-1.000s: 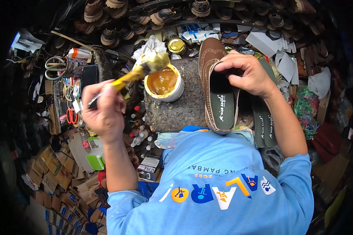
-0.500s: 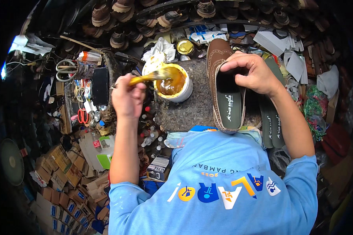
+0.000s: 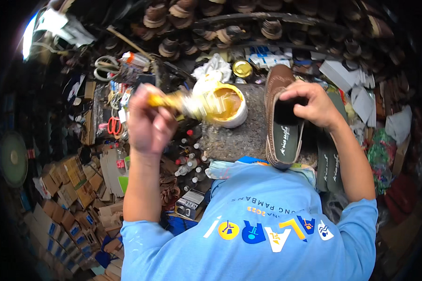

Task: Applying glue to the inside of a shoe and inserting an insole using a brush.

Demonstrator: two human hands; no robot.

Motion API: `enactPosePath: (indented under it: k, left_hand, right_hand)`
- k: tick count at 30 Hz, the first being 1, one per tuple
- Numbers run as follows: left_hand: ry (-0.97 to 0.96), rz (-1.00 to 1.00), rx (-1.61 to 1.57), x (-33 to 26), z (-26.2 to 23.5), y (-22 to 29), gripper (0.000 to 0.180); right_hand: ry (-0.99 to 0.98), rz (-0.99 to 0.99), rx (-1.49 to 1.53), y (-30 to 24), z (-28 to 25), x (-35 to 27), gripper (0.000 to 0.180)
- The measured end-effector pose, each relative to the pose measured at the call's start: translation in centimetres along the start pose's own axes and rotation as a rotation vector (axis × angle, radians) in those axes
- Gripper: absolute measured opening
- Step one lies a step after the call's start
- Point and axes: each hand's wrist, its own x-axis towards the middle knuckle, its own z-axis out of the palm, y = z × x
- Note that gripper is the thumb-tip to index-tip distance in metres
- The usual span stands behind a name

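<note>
My left hand (image 3: 147, 122) grips a glue-covered yellow brush (image 3: 185, 102), its blurred tip reaching over the rim of a white tub of yellow glue (image 3: 229, 106). The tub stands on a grey stone slab (image 3: 239, 136). My right hand (image 3: 309, 104) holds a brown shoe (image 3: 279, 122) by its opening, fingers inside; the shoe lies on the slab with its grey-green insole facing up, to the right of the tub.
Two loose dark insoles (image 3: 330, 164) lie to the right of the shoe. Scissors with red handles (image 3: 113, 125), small bottles (image 3: 187, 164) and stacked small boxes (image 3: 75, 187) crowd the left. Rows of shoes (image 3: 220, 28) line the back. A gold tin lid (image 3: 242, 69) sits behind the tub.
My left hand has swung the brush from out at the left in toward the glue tub. The right hand stays on the shoe.
</note>
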Motion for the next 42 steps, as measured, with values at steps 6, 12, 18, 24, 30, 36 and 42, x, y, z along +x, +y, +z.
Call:
enactPosePath:
  k: [6,12,18,24,30,36,42]
  left_hand:
    - [-0.170,0.329,0.023,1.1,2.8,3.8,0.030]
    - [-0.203,0.242,-0.081,0.2,2.3,4.2,0.027]
    - [-0.585,0.502,0.232,-0.5,1.8,7.1,0.039]
    - [-0.303,0.519,0.323,0.6,-4.6,1.5,0.031]
    - [-0.054,0.237,0.260,-0.5,-0.3,-2.8,0.029]
    - [-0.241,0.338,1.024,-1.5,9.1,-7.9,0.008]
    - [-0.498,0.470,1.348,1.0,8.5,-15.1,0.006]
  right_hand:
    - [0.017,-0.007,0.007,0.8,-0.2,-0.6,0.040]
    - [0.005,0.024,0.078,0.0,0.0,-0.1,0.041]
    - [0.046,0.011,0.090,0.7,-0.2,-0.6,0.039]
    - [0.027,-0.008,0.063,0.9,0.1,-0.5,0.039]
    - [-0.081,-0.110,0.064,1.5,-0.4,0.6,0.041]
    - [-0.113,-0.029,0.152,0.9,-1.0,0.4,0.043]
    - [-0.146,-0.051,0.091,0.6,-1.0,0.6,0.042]
